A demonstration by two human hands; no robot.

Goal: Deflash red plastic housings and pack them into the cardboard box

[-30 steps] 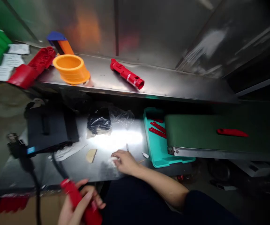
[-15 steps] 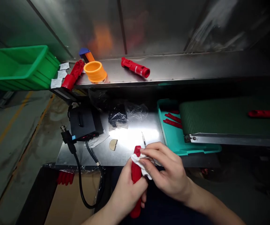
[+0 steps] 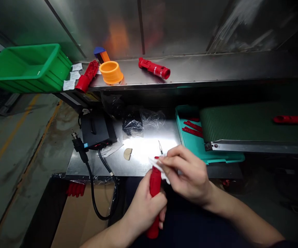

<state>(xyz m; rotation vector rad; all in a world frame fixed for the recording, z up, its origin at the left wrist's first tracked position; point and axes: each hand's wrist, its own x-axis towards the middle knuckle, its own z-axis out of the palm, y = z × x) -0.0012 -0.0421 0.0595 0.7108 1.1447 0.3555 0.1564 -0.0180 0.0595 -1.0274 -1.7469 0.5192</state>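
My left hand (image 3: 149, 201) is wrapped round a long red plastic housing (image 3: 155, 182), held upright with its lower end sticking out beneath the fist. Pinched in the fingers of my right hand (image 3: 186, 172) is a white cloth (image 3: 166, 175), which lies against the top of the housing. The cloth and fingers cover part of that upper end. Just beyond the hands, a slim craft knife (image 3: 160, 147) rests on the metal bench (image 3: 143, 163). A tan half-round piece (image 3: 127, 154) lies to its left.
A black box with a cable (image 3: 93, 129) stands at the bench's left. On the right, a teal tray (image 3: 190, 143) holds red strips beneath a green conveyor (image 3: 237, 127). The shelf above carries an orange ring (image 3: 111, 73), red parts (image 3: 154, 68) and a green bin (image 3: 32, 74).
The white cloth and my right hand have shifted slightly up and right at the top of the red housing. The camera view has also moved slightly.
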